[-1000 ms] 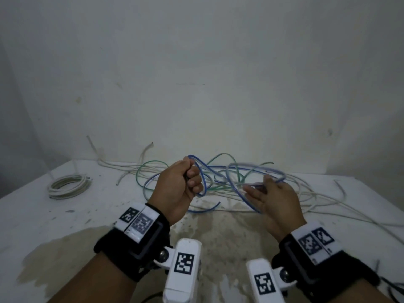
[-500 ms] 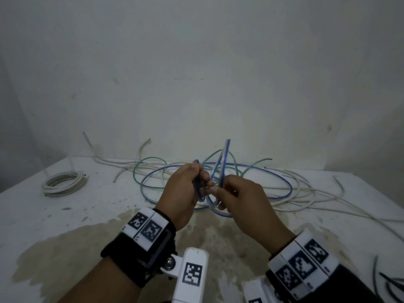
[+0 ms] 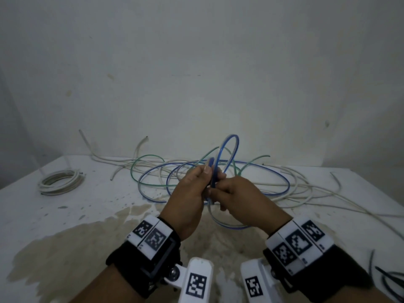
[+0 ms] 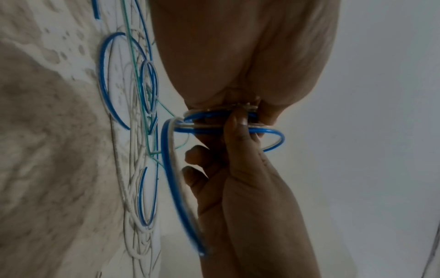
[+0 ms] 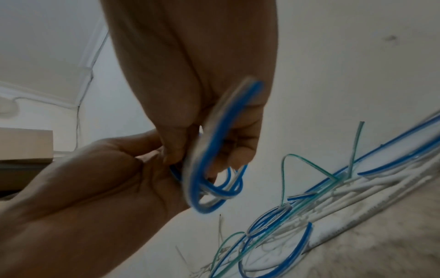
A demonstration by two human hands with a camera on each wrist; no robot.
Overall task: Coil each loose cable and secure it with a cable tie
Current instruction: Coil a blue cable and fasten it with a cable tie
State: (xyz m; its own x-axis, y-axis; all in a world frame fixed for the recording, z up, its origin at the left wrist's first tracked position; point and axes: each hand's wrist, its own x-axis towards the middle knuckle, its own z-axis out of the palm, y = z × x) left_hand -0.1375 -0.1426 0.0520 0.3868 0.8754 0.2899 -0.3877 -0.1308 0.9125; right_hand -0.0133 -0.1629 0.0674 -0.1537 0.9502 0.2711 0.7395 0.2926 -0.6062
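Note:
A blue cable (image 3: 213, 182) is gathered into a few small loops held upright above the table between both hands. My left hand (image 3: 205, 178) grips the bundle from the left with curled fingers. My right hand (image 3: 220, 190) pinches the same bundle from the right, its thumb (image 4: 234, 122) lying across the strands. One loop stands above the hands and another hangs below them. The rest of the blue cable lies in wide loops on the table (image 3: 65, 215). In the right wrist view the blue cable (image 5: 202, 173) runs blurred between the fingers of both hands.
A green cable (image 3: 148, 157) and long white cables (image 3: 317, 193) lie tangled with the blue one near the back wall. A coiled white cable (image 3: 59, 182) sits at the far left. Thin dark strips (image 3: 389, 281) lie at the front right edge.
My right hand has swung in from the right and brought a loop of blue cable to my left hand. The hands now meet, and the loop above them stands taller.

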